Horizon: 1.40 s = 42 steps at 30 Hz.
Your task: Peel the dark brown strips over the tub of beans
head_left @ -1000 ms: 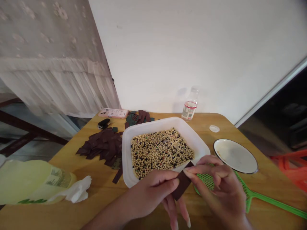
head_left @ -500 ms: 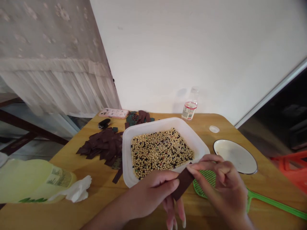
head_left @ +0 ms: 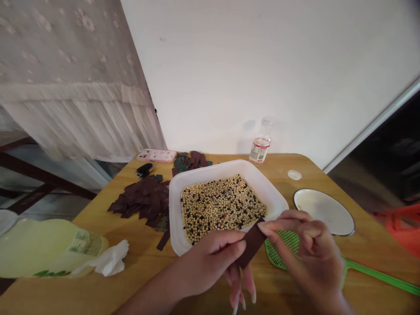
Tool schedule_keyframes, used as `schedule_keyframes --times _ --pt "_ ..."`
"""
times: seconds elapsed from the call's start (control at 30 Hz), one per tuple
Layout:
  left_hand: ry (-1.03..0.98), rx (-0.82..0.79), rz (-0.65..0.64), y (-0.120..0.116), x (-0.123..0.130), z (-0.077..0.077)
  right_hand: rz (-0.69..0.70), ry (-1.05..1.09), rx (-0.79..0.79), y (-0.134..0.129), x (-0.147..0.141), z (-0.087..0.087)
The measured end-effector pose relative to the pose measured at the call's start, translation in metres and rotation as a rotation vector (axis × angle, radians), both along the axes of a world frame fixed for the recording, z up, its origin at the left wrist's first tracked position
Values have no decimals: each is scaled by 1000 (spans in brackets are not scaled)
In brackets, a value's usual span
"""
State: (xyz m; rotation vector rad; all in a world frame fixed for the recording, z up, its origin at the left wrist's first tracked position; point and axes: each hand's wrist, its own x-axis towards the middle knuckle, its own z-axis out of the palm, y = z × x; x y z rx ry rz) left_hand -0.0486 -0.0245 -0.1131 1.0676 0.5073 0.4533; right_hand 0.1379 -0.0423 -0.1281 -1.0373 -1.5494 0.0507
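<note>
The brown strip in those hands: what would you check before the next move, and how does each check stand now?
1. Left hand grips the brown strip: ok, between thumb and fingers.
2. Right hand has its upper end: ok, pinched at a corner.
3. Strip is a single layer: cannot tell.
4. White tub stands upright on the table: ok.
5. More strips at hand: ok, a brown pile lies left of the tub.
6. Right hand's surroundings free: not ok, a green fly swatter lies there.

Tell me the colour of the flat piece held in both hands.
The flat piece is dark brown, seen best in the head view.
</note>
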Motion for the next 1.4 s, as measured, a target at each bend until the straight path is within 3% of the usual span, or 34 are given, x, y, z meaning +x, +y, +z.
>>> schedule_keyframes --times 0.2,0.33,0.47,0.6,0.73,0.87,1.0,1.4 --pt "2 -5 15 -1 -1 0 -47 -6 20 1 -1 3" --pt "6 0 14 -1 0 0 1 -27 25 0 0 2" --pt "-2 -5 22 -1 0 0 -60 -18 24 0 0 2" --pt "-8 -25 25 0 -1 0 -2 -59 41 1 -1 3" --pt "1 -20 32 0 -1 0 -73 -36 29 0 0 4" --pt "-28 -40 49 1 0 -2 -39 -107 56 0 -1 2" --pt "-24 -47 75 1 1 -2 -89 -51 34 0 -3 4" --pt "-78 -75 84 0 1 -3 11 -128 92 0 -4 4"
